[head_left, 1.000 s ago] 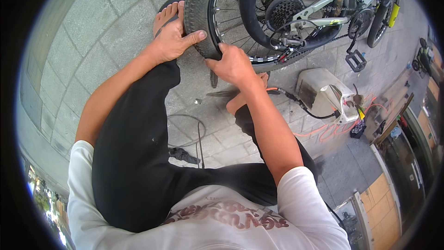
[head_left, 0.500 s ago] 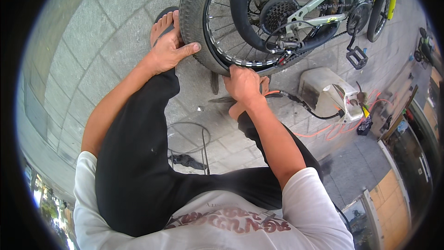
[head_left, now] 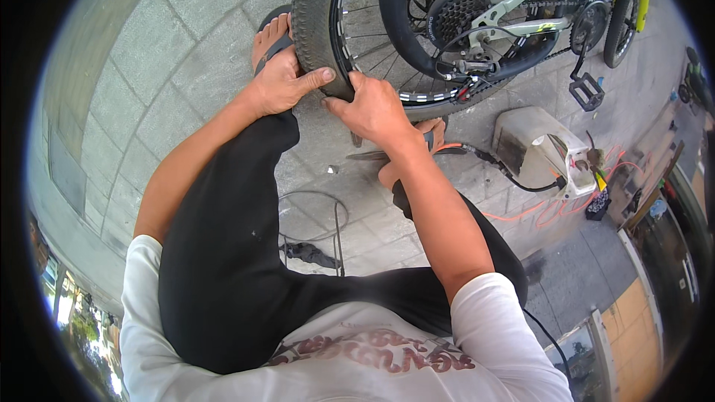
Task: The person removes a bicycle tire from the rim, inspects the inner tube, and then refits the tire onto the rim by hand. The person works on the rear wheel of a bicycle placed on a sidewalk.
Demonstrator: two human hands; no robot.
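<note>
In front of me is a bicycle wheel with a wide black tyre (head_left: 319, 26). The tyre stands partly away from the rim (head_left: 432, 96), leaving a gap at the lower left. A black inner tube (head_left: 393, 30) hangs loose outside the spokes, around the rear sprockets (head_left: 453, 21). My left hand (head_left: 279, 85) holds the tyre's outer side, thumb on the tread and the other fingers partly hidden. Close by, my right hand (head_left: 376, 110) grips the tyre's lower edge, fingertips at the rim side and thumb on the tyre. The wheel hides part of its grip.
The grey-green bicycle frame (head_left: 525, 27) with a pedal (head_left: 586, 93) extends right. A cut white plastic container (head_left: 525, 145) stands there with a black hose and orange cable (head_left: 547, 212). Between my legs lie a thin cable loop (head_left: 313, 195) and black cloth (head_left: 311, 254) on grey paving.
My right hand has slid left and up along the tyre's edge, closer to my left hand, with its thumb now showing. My left hand keeps its hold. The whole view has shifted slightly.
</note>
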